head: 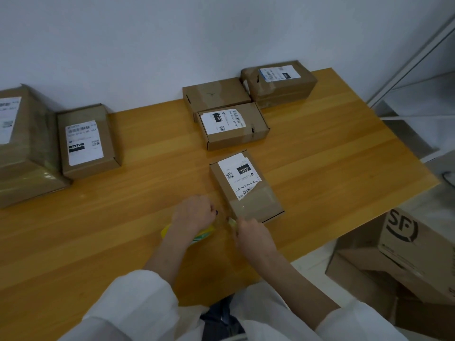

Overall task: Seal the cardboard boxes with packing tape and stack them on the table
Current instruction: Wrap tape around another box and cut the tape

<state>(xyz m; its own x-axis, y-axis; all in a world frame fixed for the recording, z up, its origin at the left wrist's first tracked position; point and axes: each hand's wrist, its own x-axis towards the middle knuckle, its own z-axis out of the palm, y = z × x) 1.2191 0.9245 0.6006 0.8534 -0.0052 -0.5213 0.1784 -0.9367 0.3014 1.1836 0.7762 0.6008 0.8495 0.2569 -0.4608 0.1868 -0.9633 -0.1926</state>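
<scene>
A small cardboard box [246,185] with a white shipping label lies on the wooden table [123,217] in front of me, a strip of clear tape across its near end. My left hand [193,212] grips a yellow-green roll of packing tape [204,233] just left of the box. A clear strip of tape stretches from the roll toward the box. My right hand [251,233] is curled round a small yellowish tool [232,220], held at the box's near corner; what the tool is cannot be told.
Three boxes [232,125] cluster at the back right by the wall. A labelled box [86,141] and a larger taped box [22,146] sit at the left. Large cartons [403,244] stand on the floor past the table's right edge.
</scene>
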